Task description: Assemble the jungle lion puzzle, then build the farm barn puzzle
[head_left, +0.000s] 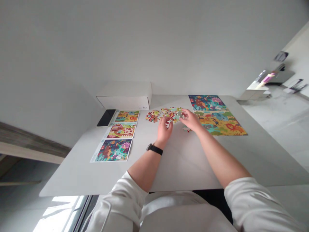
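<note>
Both my hands are at a loose pile of jigsaw puzzle pieces (166,111) on the white table. My left hand (164,130), with a black watch (154,149) on its wrist, is at the near edge of the pile. Its thumb and fingers are closed around a red and white puzzle piece (168,123). At the pile's right side, my right hand (190,120) pinches a pale greyish puzzle piece (179,113) by its edge. A few stray pieces (186,129) lie just below the right hand.
Three printed picture sheets (121,130) lie in a column on the left, beside a black phone (106,118). Behind them a white box (124,96) stands against the wall. Two assembled puzzles (220,122) lie at the right. The table's edge (96,195) runs close to my body.
</note>
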`<state>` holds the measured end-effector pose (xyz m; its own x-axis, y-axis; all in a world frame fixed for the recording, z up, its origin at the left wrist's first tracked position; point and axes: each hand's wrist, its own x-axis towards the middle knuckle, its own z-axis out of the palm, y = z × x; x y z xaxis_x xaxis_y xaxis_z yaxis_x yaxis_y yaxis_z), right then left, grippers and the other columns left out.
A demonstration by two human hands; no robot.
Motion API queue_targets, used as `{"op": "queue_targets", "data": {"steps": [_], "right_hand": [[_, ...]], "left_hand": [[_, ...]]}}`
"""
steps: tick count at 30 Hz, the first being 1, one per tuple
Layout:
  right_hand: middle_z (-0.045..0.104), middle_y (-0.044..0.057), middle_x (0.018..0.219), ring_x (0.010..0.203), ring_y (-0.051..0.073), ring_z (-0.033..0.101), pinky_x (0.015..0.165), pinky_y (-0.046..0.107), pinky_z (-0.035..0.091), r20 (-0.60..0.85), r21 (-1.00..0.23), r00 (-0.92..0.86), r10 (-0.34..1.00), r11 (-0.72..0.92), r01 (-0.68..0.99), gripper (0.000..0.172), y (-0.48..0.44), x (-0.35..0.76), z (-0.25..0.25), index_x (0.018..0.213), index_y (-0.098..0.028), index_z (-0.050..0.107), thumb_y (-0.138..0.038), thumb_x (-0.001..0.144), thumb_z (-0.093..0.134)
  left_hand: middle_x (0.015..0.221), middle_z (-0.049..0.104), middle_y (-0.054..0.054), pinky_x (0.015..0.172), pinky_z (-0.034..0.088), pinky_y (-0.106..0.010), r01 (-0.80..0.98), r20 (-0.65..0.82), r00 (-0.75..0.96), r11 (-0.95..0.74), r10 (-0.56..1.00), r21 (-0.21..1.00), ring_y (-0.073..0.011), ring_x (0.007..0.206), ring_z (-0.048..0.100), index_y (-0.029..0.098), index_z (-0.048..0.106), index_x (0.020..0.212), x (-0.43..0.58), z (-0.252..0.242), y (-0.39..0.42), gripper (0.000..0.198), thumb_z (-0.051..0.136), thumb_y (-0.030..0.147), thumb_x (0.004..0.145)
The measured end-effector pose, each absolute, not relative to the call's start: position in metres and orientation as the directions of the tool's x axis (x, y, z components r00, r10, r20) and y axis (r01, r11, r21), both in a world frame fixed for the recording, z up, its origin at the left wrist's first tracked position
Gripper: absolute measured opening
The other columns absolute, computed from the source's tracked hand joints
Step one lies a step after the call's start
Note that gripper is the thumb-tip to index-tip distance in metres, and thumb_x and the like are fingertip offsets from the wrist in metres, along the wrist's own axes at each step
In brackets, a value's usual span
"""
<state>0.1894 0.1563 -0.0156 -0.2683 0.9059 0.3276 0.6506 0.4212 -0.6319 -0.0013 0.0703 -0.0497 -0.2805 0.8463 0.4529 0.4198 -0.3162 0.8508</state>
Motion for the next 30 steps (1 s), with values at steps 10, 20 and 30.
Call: {"op": "queue_targets", "data": {"steps": [10,20,30], "right_hand": [[0.079,0.012,0.129,0.109,0.030,0.076,0.101,0.048,0.063,0.384,-0.612,-0.311,0.869,0.492,0.619,0.070,0.103,0.193,-0.037,0.151,-0.026,0.064,-0.031,0.085,0.086],[0.079,0.008,0.114,0.094,0.025,0.074,0.094,0.043,0.061,0.340,-0.805,-0.262,0.903,0.423,0.416,0.055,0.096,0.187,-0.043,0.140,-0.026,0.069,-0.043,0.089,0.078],[0.073,0.001,0.083,0.073,0.019,0.064,0.067,0.032,0.055,0.054,-0.996,-0.212,0.976,0.068,0.059,0.046,0.096,0.184,-0.035,0.093,-0.024,0.072,-0.062,0.070,0.083]], "left_hand": [[0.084,0.076,-0.003,0.069,0.051,-0.025,0.112,0.222,-0.155,-0.206,0.963,0.972,-0.0150,0.074,0.068,0.020,0.068,0.094,0.003,-0.051,0.068,0.027,0.075,0.046,0.093],[0.076,0.070,-0.001,0.058,0.047,-0.023,-0.052,0.038,-0.241,-0.052,0.970,0.997,-0.0148,0.069,0.064,0.021,0.063,0.087,-0.002,-0.044,0.065,0.026,0.077,0.043,0.084],[0.086,0.068,-0.001,0.062,0.049,-0.022,-0.168,0.058,-0.175,-0.088,0.983,0.982,-0.0125,0.074,0.063,0.022,0.062,0.094,-0.004,-0.037,0.060,0.031,0.079,0.048,0.087]]}}
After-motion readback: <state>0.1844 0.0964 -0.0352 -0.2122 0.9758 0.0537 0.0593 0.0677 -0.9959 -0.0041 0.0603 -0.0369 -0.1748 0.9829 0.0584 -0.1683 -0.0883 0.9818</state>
